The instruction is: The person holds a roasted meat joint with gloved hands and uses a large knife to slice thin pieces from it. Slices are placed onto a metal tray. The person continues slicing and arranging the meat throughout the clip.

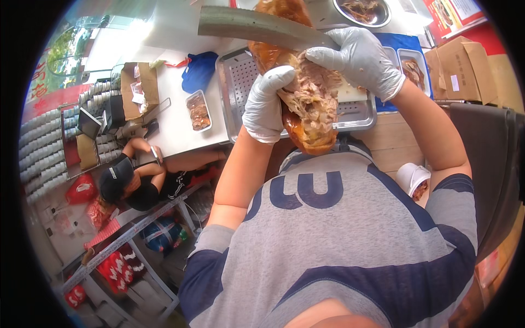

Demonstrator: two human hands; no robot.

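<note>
A browned roast bird (313, 96), opened so that pale shredded meat shows, is held up close before my chest. My left hand (266, 102), in a whitish disposable glove, grips its left side with the thumb on the meat. In my gloved right hand (357, 57) is a broad-bladed knife (262, 26), its blade pointing left across the bird; the handle is hidden by the hand. The right thumb rests near the meat's upper edge. Beneath the bird lie a perforated metal tray (240, 78) and a white cutting board (352, 93), partly hidden.
A white tub of sliced meat (198, 111) stands left, another (413, 74) right. A steel bowl (385, 18) holds scraps. Cardboard boxes (459, 71) stand at right. A person in a black cap (117, 180) sits at the table's left. A white bucket (410, 178) is low at right.
</note>
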